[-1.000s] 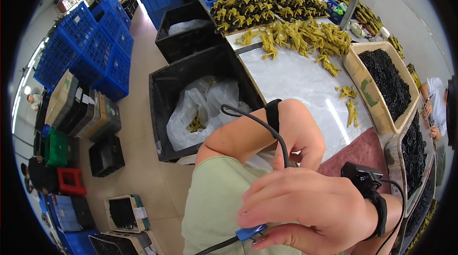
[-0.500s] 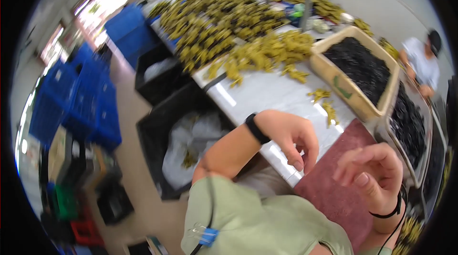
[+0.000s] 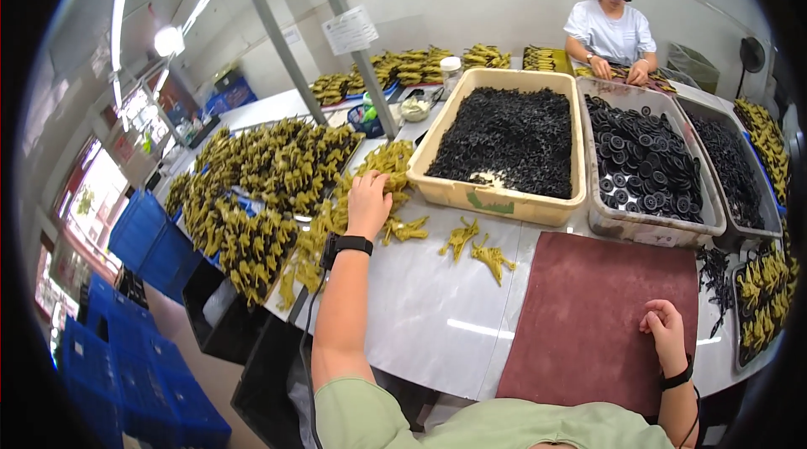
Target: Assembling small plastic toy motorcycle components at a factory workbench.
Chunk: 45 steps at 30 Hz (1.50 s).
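Note:
My left hand (image 3: 368, 203) reaches to the near right side of a heap of olive-yellow plastic figures (image 3: 353, 182). Its fingers are bent down onto the heap, and whatever lies under the fingertips is hidden. Over the right part of a dark red mat (image 3: 588, 306), my right hand (image 3: 667, 331) rests with loosely curled fingers and nothing visible in them. Two loose yellow figures, one a small animal-like shape (image 3: 493, 259), lie on the white table (image 3: 437, 302) left of the mat.
Behind the mat stand a cream bin (image 3: 496, 205) of small black pieces and a grey bin (image 3: 656, 226) of black wheels. A further bin (image 3: 740, 226) of black parts is at right. Metal posts (image 3: 370, 83) rise from the table. A co-worker (image 3: 611, 33) sits across. Blue crates (image 3: 126, 382) stand at left.
The view has swung round and up. My left hand has moved from near the mat out to the yellow heap. My right hand has lowered over the mat, its fingers more curled.

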Each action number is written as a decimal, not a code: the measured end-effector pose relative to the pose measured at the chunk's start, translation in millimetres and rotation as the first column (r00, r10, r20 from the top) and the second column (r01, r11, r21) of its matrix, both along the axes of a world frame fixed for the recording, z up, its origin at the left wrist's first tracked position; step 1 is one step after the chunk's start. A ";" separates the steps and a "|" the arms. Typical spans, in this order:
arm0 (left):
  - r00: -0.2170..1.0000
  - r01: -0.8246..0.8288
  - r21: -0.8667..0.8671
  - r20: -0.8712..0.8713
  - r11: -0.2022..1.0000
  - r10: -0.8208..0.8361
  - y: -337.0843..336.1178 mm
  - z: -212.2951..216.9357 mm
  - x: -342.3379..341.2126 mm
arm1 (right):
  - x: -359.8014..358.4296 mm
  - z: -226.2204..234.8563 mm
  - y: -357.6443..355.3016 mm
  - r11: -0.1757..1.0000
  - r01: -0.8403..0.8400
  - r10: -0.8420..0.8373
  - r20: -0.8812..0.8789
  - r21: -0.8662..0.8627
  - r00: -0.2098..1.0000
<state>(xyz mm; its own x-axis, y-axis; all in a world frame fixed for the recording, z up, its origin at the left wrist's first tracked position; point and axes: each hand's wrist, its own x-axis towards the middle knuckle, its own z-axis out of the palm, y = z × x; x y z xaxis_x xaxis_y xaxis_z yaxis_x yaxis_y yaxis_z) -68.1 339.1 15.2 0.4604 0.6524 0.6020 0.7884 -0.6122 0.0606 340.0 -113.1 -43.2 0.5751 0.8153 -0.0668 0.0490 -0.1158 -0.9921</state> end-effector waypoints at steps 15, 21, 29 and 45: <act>0.983 0.029 0.184 0.174 0.982 -0.061 29.0 3.9 5.5 | -5.8 -10.0 17.3 0.998 0.012 0.016 0.376 -0.070 0.927; 0.630 0.087 -0.156 0.774 0.984 0.067 8.5 28.9 -3.6 | -8.9 -11.5 17.7 0.999 0.011 0.006 0.420 -0.039 0.907; 0.242 0.939 -0.272 0.957 0.209 0.162 -133.9 37.1 75.2 | -15.4 59.4 20.3 0.938 -0.261 0.341 0.465 -0.229 0.817; 0.638 0.754 -0.320 0.568 0.574 -0.521 -235.0 -18.5 174.6 | -57.2 30.1 85.0 0.840 -0.519 0.448 -0.742 0.158 0.499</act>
<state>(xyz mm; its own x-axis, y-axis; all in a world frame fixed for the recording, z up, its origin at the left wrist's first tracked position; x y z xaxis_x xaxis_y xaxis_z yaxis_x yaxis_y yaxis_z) 106.4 104.1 -3.2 0.6894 0.5154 0.5090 0.0316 -0.7234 0.6897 282.8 -28.1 -13.1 -0.1827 0.9219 -0.3415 -0.6041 -0.3793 -0.7009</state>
